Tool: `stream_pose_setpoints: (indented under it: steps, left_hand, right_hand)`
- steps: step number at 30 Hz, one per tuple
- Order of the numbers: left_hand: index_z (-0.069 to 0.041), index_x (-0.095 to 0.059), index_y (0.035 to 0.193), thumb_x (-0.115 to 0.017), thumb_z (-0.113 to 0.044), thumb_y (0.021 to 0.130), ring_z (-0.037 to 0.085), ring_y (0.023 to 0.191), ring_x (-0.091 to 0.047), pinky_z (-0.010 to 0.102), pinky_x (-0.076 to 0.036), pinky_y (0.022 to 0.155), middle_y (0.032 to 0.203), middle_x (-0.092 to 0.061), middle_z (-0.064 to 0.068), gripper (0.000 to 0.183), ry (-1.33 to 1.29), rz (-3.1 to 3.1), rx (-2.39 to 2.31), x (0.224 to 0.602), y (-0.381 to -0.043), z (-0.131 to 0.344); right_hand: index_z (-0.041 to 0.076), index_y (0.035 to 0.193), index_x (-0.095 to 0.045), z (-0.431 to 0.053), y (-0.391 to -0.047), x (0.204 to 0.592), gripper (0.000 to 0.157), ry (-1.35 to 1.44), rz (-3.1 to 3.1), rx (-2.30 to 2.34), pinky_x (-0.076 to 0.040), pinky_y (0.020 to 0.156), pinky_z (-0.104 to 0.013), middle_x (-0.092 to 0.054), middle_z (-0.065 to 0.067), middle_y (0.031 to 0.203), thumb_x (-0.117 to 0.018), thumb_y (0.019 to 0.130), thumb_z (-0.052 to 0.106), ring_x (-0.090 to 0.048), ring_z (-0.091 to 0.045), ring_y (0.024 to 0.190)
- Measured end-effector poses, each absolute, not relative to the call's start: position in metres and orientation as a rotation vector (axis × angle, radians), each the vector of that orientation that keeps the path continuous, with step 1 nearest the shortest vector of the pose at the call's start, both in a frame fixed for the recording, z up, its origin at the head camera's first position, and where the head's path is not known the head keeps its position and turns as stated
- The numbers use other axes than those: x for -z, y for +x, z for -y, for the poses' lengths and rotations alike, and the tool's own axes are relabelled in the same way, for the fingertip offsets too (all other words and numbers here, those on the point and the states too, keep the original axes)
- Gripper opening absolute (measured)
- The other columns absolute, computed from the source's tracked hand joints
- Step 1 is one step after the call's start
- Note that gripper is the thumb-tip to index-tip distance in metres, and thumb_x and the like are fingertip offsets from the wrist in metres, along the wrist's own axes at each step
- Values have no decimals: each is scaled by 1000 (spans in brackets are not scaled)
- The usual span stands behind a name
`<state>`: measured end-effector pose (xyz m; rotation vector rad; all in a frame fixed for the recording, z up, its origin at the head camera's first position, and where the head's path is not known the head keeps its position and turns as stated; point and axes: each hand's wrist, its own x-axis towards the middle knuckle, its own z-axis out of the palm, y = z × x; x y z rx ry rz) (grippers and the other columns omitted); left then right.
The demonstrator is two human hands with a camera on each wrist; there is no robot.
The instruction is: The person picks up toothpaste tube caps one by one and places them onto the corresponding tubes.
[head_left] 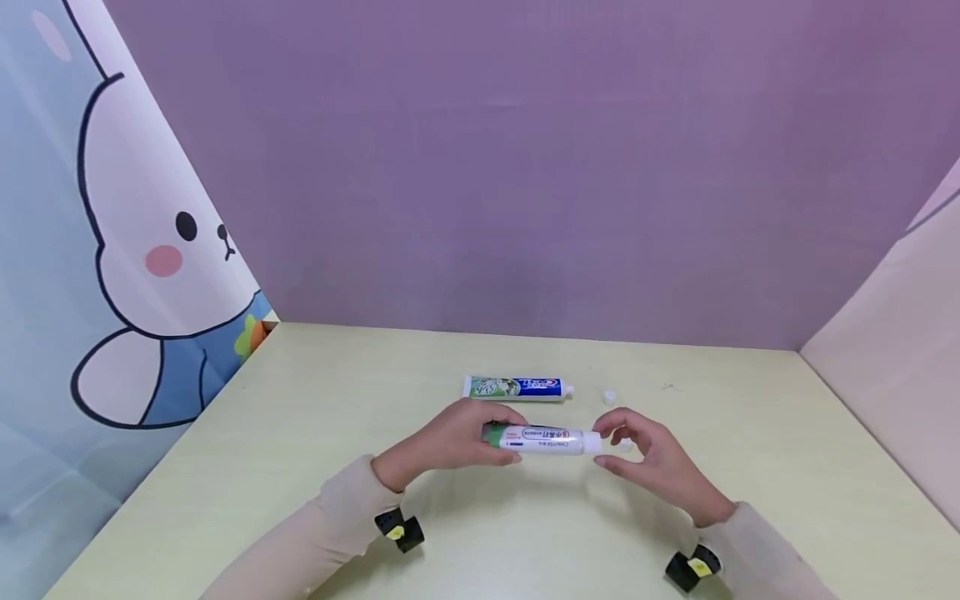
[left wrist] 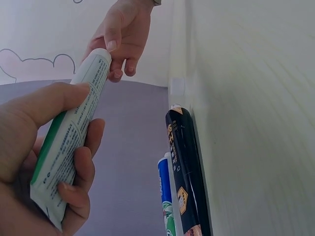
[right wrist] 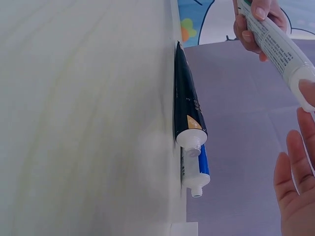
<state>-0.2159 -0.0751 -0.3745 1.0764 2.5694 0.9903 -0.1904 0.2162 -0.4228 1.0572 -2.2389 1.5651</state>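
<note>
My left hand (head_left: 471,433) grips a white-and-green toothpaste tube (head_left: 551,440) round its body, the tube lying level above the table. At the tube's other end, the white cap (head_left: 592,442) sits between the thumb and fingertips of my right hand (head_left: 660,462), which pinches it. Behind the held tube, a blue-and-green toothpaste tube (head_left: 517,388) lies on the table with its nozzle bare. A black toothpaste tube (left wrist: 184,167) lies nearer, its nozzle also uncapped; in the head view the held tube mostly hides it.
One loose white cap (head_left: 609,397) stands on the table (head_left: 360,358) to the right of the blue-and-green tube. Another small white piece (head_left: 625,446) shows beside the right fingers. A purple panel (head_left: 480,183) rises behind the table, and a cartoon-printed cloth (head_left: 127,250) hangs at the left.
</note>
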Motion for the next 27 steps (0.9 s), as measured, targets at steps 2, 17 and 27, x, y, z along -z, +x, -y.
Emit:
stream_pose_setpoints:
  steps: [2, 17, 27]
  left_hand:
    - [-16, -69, 109, -76, -22, 80, 4, 75, -53, 18, -42, 60, 100, -68, -5, 31, 1075, -2557, -1007, 375, -216, 76]
    - [-18, -68, 110, -77, -24, 79, 4, 77, -55, 18, -43, 63, 104, -68, -6, 32, 1068, -2531, -1026, 378, -216, 77]
    - [-17, -68, 110, -76, -23, 80, 3, 74, -54, 17, -42, 59, 104, -68, -4, 32, 1089, -2541, -1015, 374, -218, 79]
  right_hand:
    - [3, 103, -60, -216, -189, 423, 32, 1019, 2253, -1558, -45, 75, -23, -62, 6, 101, -72, 75, -9, -54, -12, 90]
    - [10, 91, -65, -213, -185, 426, 13, 915, 2389, -1446, -45, 69, -23, -65, 7, 86, -63, 86, -2, -54, -5, 77]
    - [10, 82, -65, -212, -187, 413, 23, 901, 2471, -1389, -44, 73, -24, -66, 1, 77, -48, 96, 2, -57, -4, 79]
